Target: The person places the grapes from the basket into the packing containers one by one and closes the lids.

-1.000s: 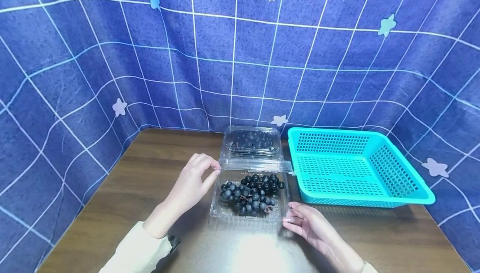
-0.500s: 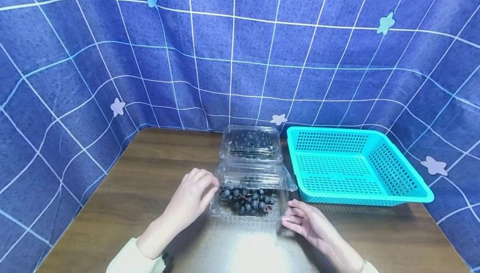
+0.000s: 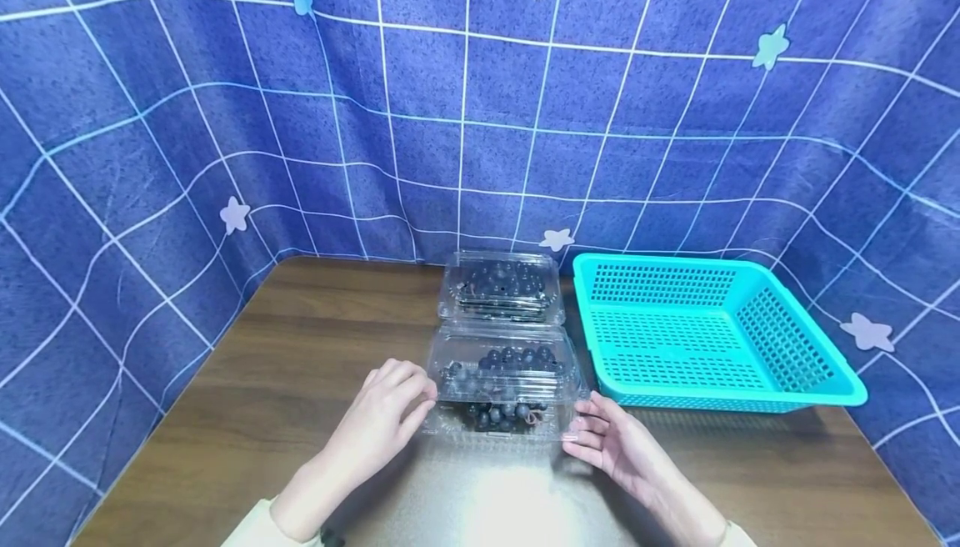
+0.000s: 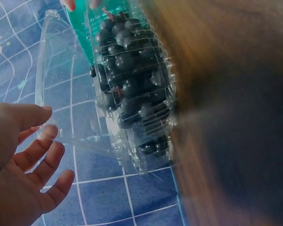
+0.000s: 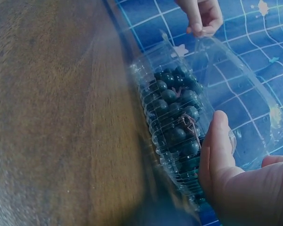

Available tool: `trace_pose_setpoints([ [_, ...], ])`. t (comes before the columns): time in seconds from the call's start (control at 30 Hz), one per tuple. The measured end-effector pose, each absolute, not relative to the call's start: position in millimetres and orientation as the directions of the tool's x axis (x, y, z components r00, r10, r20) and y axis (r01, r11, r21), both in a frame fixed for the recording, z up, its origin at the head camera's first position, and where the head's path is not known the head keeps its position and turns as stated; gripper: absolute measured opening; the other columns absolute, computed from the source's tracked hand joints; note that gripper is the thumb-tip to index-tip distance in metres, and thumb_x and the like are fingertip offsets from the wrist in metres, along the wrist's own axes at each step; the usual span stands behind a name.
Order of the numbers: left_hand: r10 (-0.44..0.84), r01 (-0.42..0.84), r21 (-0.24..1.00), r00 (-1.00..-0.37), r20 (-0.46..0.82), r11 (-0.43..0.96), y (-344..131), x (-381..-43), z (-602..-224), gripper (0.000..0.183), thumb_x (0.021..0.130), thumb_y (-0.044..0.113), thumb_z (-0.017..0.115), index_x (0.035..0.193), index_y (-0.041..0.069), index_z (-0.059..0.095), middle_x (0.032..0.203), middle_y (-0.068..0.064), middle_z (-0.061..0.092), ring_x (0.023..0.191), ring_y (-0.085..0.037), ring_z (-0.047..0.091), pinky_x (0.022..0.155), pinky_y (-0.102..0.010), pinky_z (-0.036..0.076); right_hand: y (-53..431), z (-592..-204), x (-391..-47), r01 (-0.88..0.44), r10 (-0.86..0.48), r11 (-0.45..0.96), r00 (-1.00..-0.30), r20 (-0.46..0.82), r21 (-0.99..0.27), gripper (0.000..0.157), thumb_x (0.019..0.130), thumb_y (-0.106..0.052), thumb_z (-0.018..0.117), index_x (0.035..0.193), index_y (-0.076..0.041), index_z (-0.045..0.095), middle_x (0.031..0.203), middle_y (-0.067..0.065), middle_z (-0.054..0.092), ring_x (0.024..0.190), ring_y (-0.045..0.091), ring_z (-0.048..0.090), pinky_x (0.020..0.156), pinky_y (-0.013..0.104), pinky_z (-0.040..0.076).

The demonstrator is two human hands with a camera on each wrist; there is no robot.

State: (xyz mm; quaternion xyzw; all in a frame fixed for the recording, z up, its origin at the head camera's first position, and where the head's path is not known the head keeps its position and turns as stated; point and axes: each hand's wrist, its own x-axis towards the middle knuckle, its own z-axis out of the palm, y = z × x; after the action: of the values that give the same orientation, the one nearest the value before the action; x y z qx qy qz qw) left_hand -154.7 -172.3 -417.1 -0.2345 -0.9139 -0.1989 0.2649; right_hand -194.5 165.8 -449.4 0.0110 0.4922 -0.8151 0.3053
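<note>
A clear plastic clamshell box [image 3: 558, 426] of dark grapes [image 3: 498, 418] stands on the table, its hinged lid [image 3: 487, 388] part-way down over the fruit. My left hand [image 3: 390, 409] pinches the lid's front left corner between thumb and fingertips. In the left wrist view, the lid [image 4: 61, 75] slants up from the box, with thumb and forefinger at its edge. My right hand [image 3: 618, 451] rests at the box's front right corner, fingers fairly straight along the side wall. In the right wrist view, its thumb [image 5: 219, 136] lies close against the grape-filled base [image 5: 155, 136].
Behind the box sits a second clear clamshell [image 3: 501, 288] with dark grapes inside. To the right stands a turquoise plastic basket [image 3: 690, 355] with perforated walls. A blue star-patterned curtain [image 3: 450, 113] surrounds the wooden table [image 3: 315, 338] at the back and sides.
The left hand has moved toward me and down, swinging the lid from nearly upright to low over the grapes. The right hand has stayed at the box's corner.
</note>
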Motion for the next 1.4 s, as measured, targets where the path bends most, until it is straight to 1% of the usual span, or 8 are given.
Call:
trace_pose_setpoints([
  [0.27, 0.329, 0.533, 0.225, -0.747, 0.578, 0.816, -173.2, -150.6, -429.6, 0.021, 0.075, 0.013, 0.077, 0.083, 0.024, 0.062, 0.093, 0.016, 0.058, 0.093, -0.007, 0.050, 0.072, -0.030, 0.042, 165.8, -450.5, -195.2, 0.507, -0.474, -0.318, -0.817, -0.329, -0.801, 0.026, 0.099, -0.035, 0.045, 0.104, -0.010, 0.051, 0.089, 0.002, 0.063, 0.087, 0.017, 0.063, 0.094, 0.040, 0.050],
  [0.57, 0.331, 0.526, 0.234, -0.761, 0.557, 0.817, -173.3, -147.4, -433.6, 0.019, 0.074, 0.012, 0.077, 0.084, 0.023, 0.064, 0.093, 0.015, 0.059, 0.094, -0.006, 0.051, 0.073, -0.029, 0.044, 164.2, -452.1, -192.8, 0.454, -0.460, -0.304, -0.840, -0.287, -0.838, 0.012, 0.097, -0.021, 0.050, 0.101, -0.011, 0.057, 0.086, 0.000, 0.065, 0.085, 0.017, 0.065, 0.093, 0.039, 0.051],
  [0.7, 0.328, 0.518, 0.233, -0.768, 0.550, 0.823, -173.1, -146.0, -437.0, 0.019, 0.074, 0.013, 0.078, 0.084, 0.023, 0.065, 0.093, 0.015, 0.059, 0.093, -0.006, 0.051, 0.073, -0.029, 0.045, 162.1, -453.6, -193.2, 0.435, -0.473, -0.289, -0.839, -0.268, -0.853, 0.010, 0.098, -0.018, 0.049, 0.103, -0.009, 0.052, 0.091, 0.001, 0.060, 0.086, 0.016, 0.065, 0.093, 0.038, 0.051],
  [0.8, 0.328, 0.518, 0.232, -0.767, 0.551, 0.823, -173.4, -144.5, -440.6, 0.021, 0.073, 0.012, 0.078, 0.084, 0.023, 0.065, 0.093, 0.015, 0.059, 0.093, -0.006, 0.051, 0.072, -0.028, 0.044, 160.3, -454.4, -194.1, 0.428, -0.474, -0.259, -0.837, -0.272, -0.866, 0.015, 0.097, -0.014, 0.049, 0.109, -0.006, 0.043, 0.096, 0.000, 0.053, 0.086, 0.015, 0.063, 0.092, 0.035, 0.052],
  [0.97, 0.323, 0.520, 0.238, -0.765, 0.556, 0.821, -173.7, -144.0, -445.1, 0.021, 0.072, 0.012, 0.079, 0.084, 0.022, 0.065, 0.093, 0.015, 0.059, 0.093, -0.006, 0.051, 0.072, -0.028, 0.044, 157.3, -455.1, -195.0, 0.427, -0.458, -0.229, -0.840, -0.290, -0.875, 0.032, 0.092, -0.007, 0.053, 0.115, -0.002, 0.033, 0.097, 0.001, 0.051, 0.083, 0.014, 0.061, 0.090, 0.033, 0.052],
  [1.1, 0.308, 0.507, 0.264, -0.782, 0.542, 0.821, -173.4, -143.6, -446.8, 0.020, 0.073, 0.013, 0.078, 0.084, 0.023, 0.064, 0.093, 0.016, 0.058, 0.094, -0.006, 0.051, 0.074, -0.030, 0.045, 156.2, -455.4, -195.1, 0.419, -0.472, -0.231, -0.838, -0.275, -0.878, 0.035, 0.091, -0.005, 0.052, 0.117, -0.001, 0.029, 0.094, 0.000, 0.053, 0.083, 0.013, 0.060, 0.090, 0.033, 0.052],
  [1.27, 0.232, 0.462, 0.384, -0.827, 0.512, 0.799, -172.2, -143.9, -447.2, 0.023, 0.073, 0.010, 0.078, 0.089, 0.020, 0.064, 0.092, 0.015, 0.059, 0.093, -0.004, 0.052, 0.079, -0.033, 0.050, 155.2, -455.8, -194.5, 0.416, -0.461, -0.229, -0.842, -0.279, -0.880, 0.037, 0.090, -0.002, 0.052, 0.119, 0.001, 0.028, 0.093, 0.001, 0.052, 0.083, 0.013, 0.060, 0.090, 0.032, 0.053],
  [1.4, 0.149, 0.415, 0.481, -0.854, 0.499, 0.772, -171.7, -145.3, -445.3, 0.024, 0.073, 0.006, 0.077, 0.091, 0.014, 0.064, 0.090, 0.009, 0.060, 0.090, -0.007, 0.054, 0.079, -0.030, 0.051, 155.0, -456.2, -194.4, 0.415, -0.456, -0.226, -0.844, -0.281, -0.881, 0.039, 0.090, -0.002, 0.052, 0.119, 0.001, 0.027, 0.093, 0.001, 0.052, 0.082, 0.014, 0.060, 0.089, 0.033, 0.053],
])
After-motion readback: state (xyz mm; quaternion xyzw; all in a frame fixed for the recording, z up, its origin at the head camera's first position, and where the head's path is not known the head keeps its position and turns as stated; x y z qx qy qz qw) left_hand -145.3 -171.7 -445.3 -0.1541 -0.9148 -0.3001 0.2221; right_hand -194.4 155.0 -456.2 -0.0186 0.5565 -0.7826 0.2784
